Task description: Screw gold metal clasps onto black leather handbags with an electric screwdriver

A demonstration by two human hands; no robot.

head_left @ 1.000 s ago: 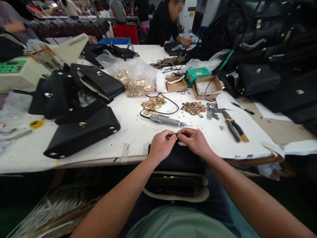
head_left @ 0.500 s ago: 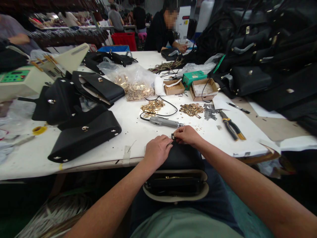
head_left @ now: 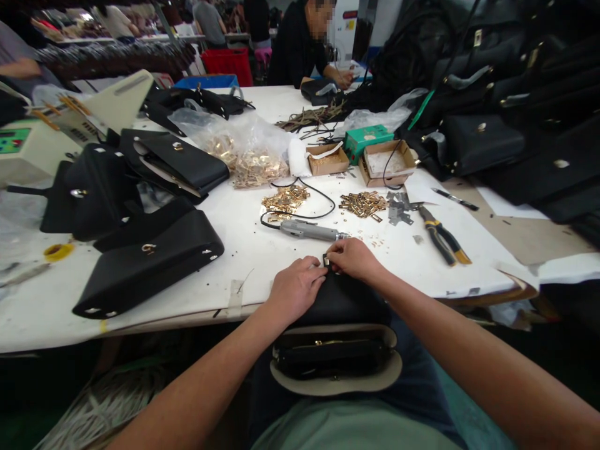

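Note:
A black handbag (head_left: 347, 306) lies across my lap against the table edge, its mouth open toward me with a pale lining. My left hand (head_left: 297, 284) rests on the bag's far end, its fingers pressed together and curled on the flap edge. There, my right hand (head_left: 355, 257) pinches at a small rectangular metal fitting (head_left: 327, 260). The fingertips partly cover that fitting. Just beyond the hands lies a grey electric screwdriver (head_left: 309, 230) with a black cord. Some tiny gold-coloured bits (head_left: 375, 240) are scattered by its tip.
Gold fittings lie in piles (head_left: 363, 204) beyond the screwdriver, near grey metal plates (head_left: 400, 209). Pliers (head_left: 443, 236) are at the right. Finished-looking black bags (head_left: 154, 256) stand at the left. Small cardboard boxes (head_left: 389, 164) sit farther back. A person (head_left: 300, 50) works across the table.
The view has shifted slightly, so the bags at the left appear lower and farther left. Both hands stay at the same spot on the bag, and the small fitting shows a little brighter.

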